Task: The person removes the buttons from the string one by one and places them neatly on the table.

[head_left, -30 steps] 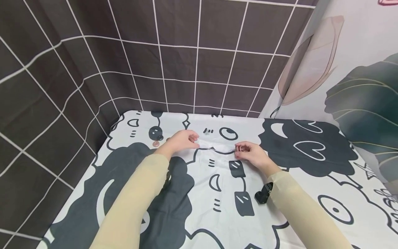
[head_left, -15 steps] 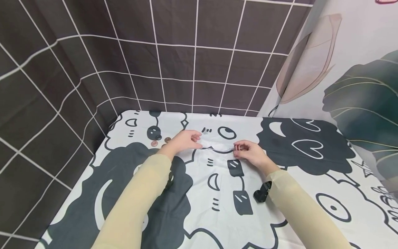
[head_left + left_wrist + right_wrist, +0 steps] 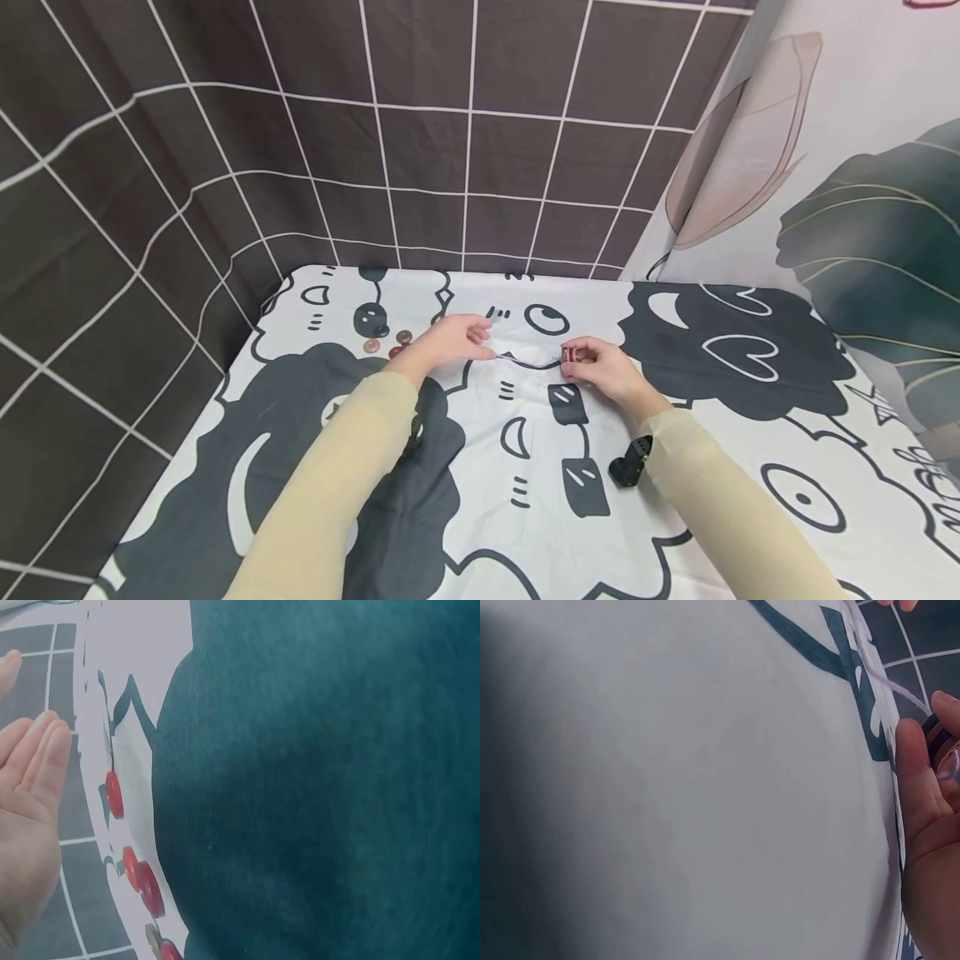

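Note:
My right hand [image 3: 603, 371] pinches a small stack of red and dark buttons [image 3: 568, 355] between thumb and fingers. A pale string [image 3: 889, 681] enters this stack, and a short loop of it shows at the other side in the right wrist view. Across the gap between the hands, the string runs to my left hand [image 3: 453, 340], whose thumb and finger pinch it while the other fingers stand loosely apart. In the left wrist view, the palm and those fingers [image 3: 51, 769] show at the left edge; the pinch itself is hidden.
Loose buttons lie just left of my left hand: a pink button [image 3: 371, 345], a brown button [image 3: 404, 337] and a red button [image 3: 395, 352]. More show as red buttons [image 3: 150, 889] in the left wrist view. A patterned cloth [image 3: 480, 500] covers the table; a dark gridded curtain [image 3: 420, 150] hangs behind.
My left hand has shifted slightly right, toward the right hand, and more of the brown and red buttons shows beside it. The right hand keeps its hold on the button stack.

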